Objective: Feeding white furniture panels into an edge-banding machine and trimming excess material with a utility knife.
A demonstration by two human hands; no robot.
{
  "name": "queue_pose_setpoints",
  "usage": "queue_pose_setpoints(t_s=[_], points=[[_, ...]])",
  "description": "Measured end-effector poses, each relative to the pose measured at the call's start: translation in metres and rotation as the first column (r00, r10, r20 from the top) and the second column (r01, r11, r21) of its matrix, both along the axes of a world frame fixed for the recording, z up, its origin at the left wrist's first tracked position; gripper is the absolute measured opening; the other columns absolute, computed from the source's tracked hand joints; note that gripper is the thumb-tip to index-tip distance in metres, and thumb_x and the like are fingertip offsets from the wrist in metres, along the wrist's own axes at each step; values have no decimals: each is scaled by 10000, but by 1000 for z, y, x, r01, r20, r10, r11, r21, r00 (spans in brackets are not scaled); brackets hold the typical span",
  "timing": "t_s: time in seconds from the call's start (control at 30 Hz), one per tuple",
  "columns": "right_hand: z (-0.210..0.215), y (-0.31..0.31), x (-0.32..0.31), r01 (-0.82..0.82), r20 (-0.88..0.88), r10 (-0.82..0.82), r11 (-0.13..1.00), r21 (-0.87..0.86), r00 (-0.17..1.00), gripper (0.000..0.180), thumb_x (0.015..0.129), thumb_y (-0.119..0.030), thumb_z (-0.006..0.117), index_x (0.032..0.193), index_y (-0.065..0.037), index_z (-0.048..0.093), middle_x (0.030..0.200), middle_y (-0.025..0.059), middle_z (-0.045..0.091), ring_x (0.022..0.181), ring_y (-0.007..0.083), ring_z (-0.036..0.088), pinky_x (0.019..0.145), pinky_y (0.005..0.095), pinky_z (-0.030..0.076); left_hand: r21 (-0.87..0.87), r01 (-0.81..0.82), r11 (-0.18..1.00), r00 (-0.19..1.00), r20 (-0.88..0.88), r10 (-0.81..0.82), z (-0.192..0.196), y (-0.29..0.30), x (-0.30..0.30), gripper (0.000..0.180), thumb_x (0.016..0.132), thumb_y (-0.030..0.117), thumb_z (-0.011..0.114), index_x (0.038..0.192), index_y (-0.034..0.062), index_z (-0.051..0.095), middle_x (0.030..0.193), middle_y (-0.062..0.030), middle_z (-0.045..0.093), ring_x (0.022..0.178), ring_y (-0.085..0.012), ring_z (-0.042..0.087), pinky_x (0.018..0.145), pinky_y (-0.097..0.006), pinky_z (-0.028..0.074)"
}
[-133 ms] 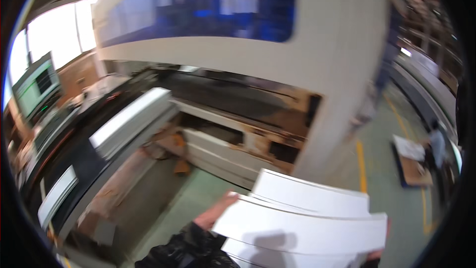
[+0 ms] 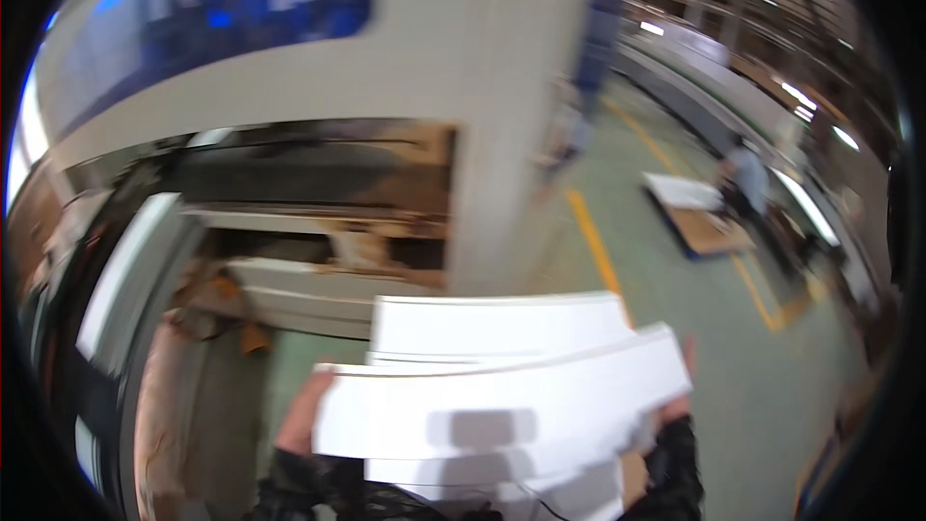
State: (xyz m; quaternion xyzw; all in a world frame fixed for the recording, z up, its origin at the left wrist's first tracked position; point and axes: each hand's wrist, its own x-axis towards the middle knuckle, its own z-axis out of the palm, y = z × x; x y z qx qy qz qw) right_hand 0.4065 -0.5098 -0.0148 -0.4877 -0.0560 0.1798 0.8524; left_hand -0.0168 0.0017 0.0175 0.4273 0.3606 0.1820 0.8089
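Several long white panels (image 2: 502,396) lie stacked in front of me, the upper ones offset from those beneath. My left hand (image 2: 305,413) is closed on the left end of the top panel. At its right end my right hand (image 2: 674,407) grips the same panel, its fingers partly hidden behind the edge. Just beyond, another white panel (image 2: 497,328) of the stack sticks out on the far side. A dark shadow falls across the top panel's face.
A large pale machine (image 2: 415,87) with a blue window stands ahead and left. White strips (image 2: 125,270) lie on its dark bed. To the right, yellow lines (image 2: 593,241) mark the green floor. A person (image 2: 748,183) stands by a low cart (image 2: 714,232) farther off.
My view has swung to the right, so the machine has shifted left. The panels have turned with me and moved left in view, still held. More of my right hand and sleeve shows.
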Motion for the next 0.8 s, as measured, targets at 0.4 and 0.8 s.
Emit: queue_pose_setpoints(t_s=[0.4, 0.8], points=[[10, -66, 21, 395, -148, -369, 808, 436, 918, 984, 1074, -746, 539, 1594, 88, 486, 1437, 305, 677, 1364, 432, 642, 1218, 581, 478, 151, 77, 986, 993, 73, -89, -18, 4, 27, 645, 1176, 505, 562, 1585, 6, 579, 1374, -108, 727, 1218, -201, 698, 1048, -357, 558], [20, -64, -46, 333, 250, -408, 896, 294, 878, 437, 1164, -427, 590, 1280, -23, 712, 965, 54, 712, 896, 161, 670, 757, 313, 537, 212, 308, 928, 948, -155, -279, -57, 6, -88, 912, 1192, 662, 356, 1783, -16, 201, 1758, -265, 420, 1601, -360, 462, 1319, -469, 373]])
